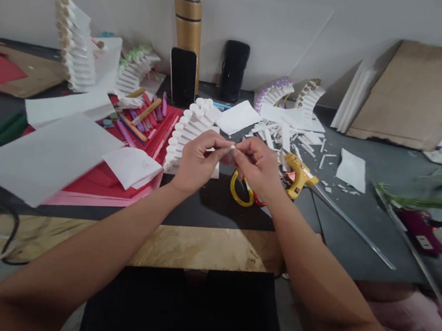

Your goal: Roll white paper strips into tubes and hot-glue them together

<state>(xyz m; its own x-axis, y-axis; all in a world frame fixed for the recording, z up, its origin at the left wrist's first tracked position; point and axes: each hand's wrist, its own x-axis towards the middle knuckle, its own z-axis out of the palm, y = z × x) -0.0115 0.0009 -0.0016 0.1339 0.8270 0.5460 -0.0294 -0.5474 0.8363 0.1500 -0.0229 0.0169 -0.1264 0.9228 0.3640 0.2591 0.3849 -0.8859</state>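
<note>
My left hand (201, 160) and my right hand (257, 165) meet above the front of the table, fingertips pinched together. Between them is a small piece of white paper (232, 147), mostly covered by the fingers. Just left of my left hand stands a row of white paper pieces with round tops (180, 135). Under my right hand lie scissors with a yellow handle (241, 191), partly hidden. A yellow glue gun (299, 176) rests to the right of that hand. Behind it is a heap of white paper strips and scraps (277, 135).
Red sheets (97, 179) with white paper (52, 149) on top cover the left side. A gold flask (189, 20), a phone (183, 76) and a black device (234, 69) stand at the back. Cardboard (418, 93) leans on the wall. A purple glue gun (426, 230) lies far right.
</note>
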